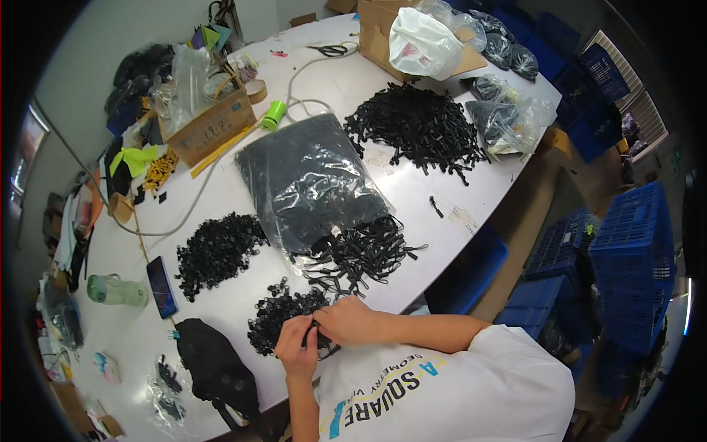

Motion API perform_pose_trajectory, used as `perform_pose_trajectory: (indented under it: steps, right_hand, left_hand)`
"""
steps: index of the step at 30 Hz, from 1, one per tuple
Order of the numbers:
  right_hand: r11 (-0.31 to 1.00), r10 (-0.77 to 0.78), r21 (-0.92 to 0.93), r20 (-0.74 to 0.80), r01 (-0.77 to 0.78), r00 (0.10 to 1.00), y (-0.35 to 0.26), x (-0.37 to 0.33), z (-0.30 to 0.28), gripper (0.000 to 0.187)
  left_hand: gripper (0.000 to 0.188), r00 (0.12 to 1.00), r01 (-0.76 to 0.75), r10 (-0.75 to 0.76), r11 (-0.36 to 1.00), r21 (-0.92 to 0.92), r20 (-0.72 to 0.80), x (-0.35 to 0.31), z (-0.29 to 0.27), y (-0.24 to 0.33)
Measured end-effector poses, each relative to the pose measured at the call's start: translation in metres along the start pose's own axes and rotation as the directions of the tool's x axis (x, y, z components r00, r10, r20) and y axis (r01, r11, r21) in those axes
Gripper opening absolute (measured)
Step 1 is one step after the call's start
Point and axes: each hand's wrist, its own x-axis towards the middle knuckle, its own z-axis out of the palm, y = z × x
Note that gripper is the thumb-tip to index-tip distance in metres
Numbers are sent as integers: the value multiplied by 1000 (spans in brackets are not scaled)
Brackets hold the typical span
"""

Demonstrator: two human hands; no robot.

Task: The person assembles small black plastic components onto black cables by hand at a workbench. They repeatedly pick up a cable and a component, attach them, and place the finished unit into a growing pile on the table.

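Note:
My left hand (296, 345) and my right hand (345, 321) meet at the table's near edge, fingers pinched together. Between the fingertips is a small black piece, mostly hidden; a thin black cord (331, 352) shows just below them. A pile of small black plastic parts (269, 324) lies right beside my left hand. Just beyond my right hand spreads a heap of black cord loops with narrow tabs (361, 254), partly on a large clear bag of black material (305, 173).
Farther left lies another pile of small black parts (217, 250), near a phone (162, 287), a green bottle (118, 291) and a black cap (213, 361). A big black strap heap (416, 125) sits at the far right. Blue crates (630, 258) stand beside the table.

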Motion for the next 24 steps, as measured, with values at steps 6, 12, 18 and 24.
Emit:
perform_pose_trajectory:
  steps: [6,12,18,24]
  right_hand:
    - [999,-38,-13,-2,38,999,-1,-1,-1,20]
    - [994,-106,-1,21,106,994,-8,-2,-7,22]
    - [997,-83,6,47,83,995,-17,-4,-21,23]
    - [902,-131,418,26,108,991,-3,-3,-22,24]
  left_hand:
    - [2,974,206,-210,977,-50,-87,-6,-1,-7]
    - [7,885,305,-459,455,-836,73,-16,12,4]
    - [19,922,214,-365,763,-610,-133,-16,14,18]
    - [13,918,-245,276,959,141,-284,-10,9,-3]
